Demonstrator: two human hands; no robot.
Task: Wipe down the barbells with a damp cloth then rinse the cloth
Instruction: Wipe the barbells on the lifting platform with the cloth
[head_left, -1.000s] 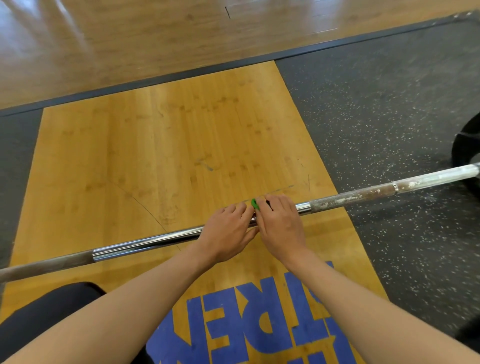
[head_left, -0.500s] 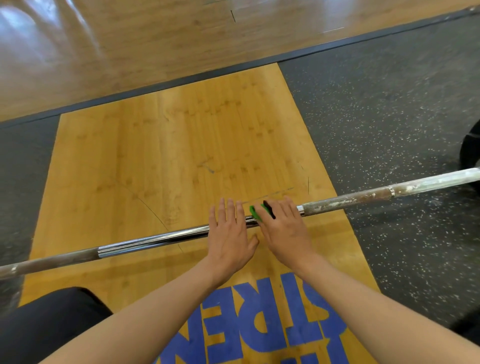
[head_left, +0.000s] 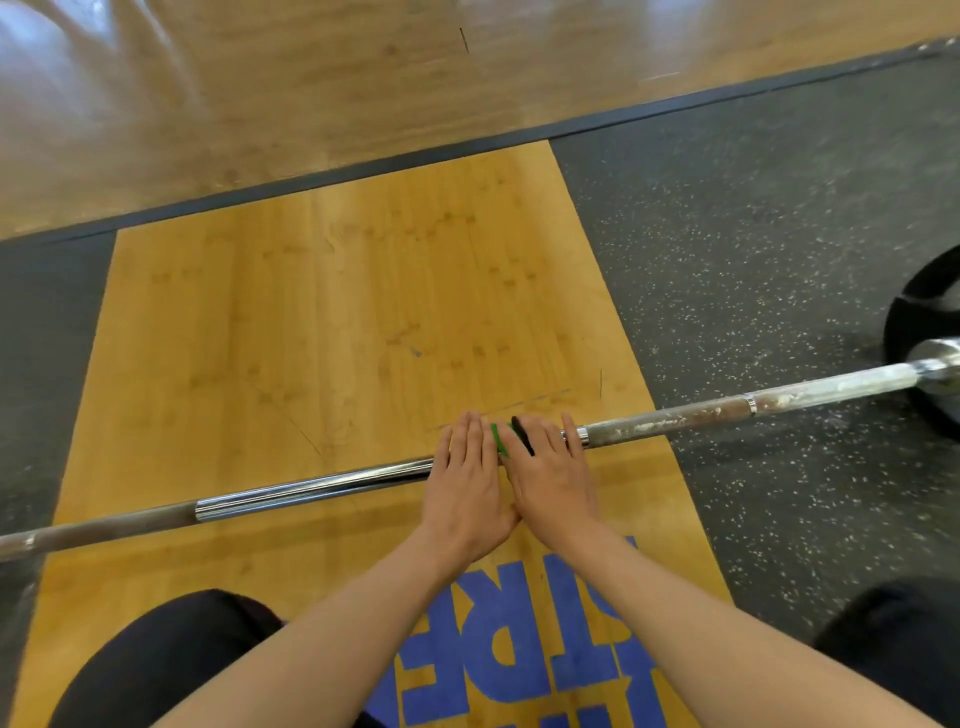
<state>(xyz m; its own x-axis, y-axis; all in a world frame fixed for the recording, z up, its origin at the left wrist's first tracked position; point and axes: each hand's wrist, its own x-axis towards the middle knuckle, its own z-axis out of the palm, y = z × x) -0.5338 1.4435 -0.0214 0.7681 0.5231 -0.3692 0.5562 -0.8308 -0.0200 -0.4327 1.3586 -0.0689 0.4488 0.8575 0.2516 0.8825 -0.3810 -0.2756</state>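
A long steel barbell lies across the wooden lifting platform, running from lower left to upper right. Its middle is shiny chrome. The stretch to the right is dull and smeared with white chalk. My left hand and my right hand lie side by side over the bar's middle, fingers straight and pointing away from me. A small green and black thing shows between them on the bar, mostly hidden under my right hand. Whether it is the cloth I cannot tell.
A black weight plate sits on the bar's right end over speckled grey rubber flooring. My knees in black are at the bottom corners. Blue lettering marks the platform near me. Pale wood floor lies beyond a dark border.
Both hands went from curled round the bar to fingers stretched flat over it. More of the green and black thing shows between them. The view widened to show the plate.
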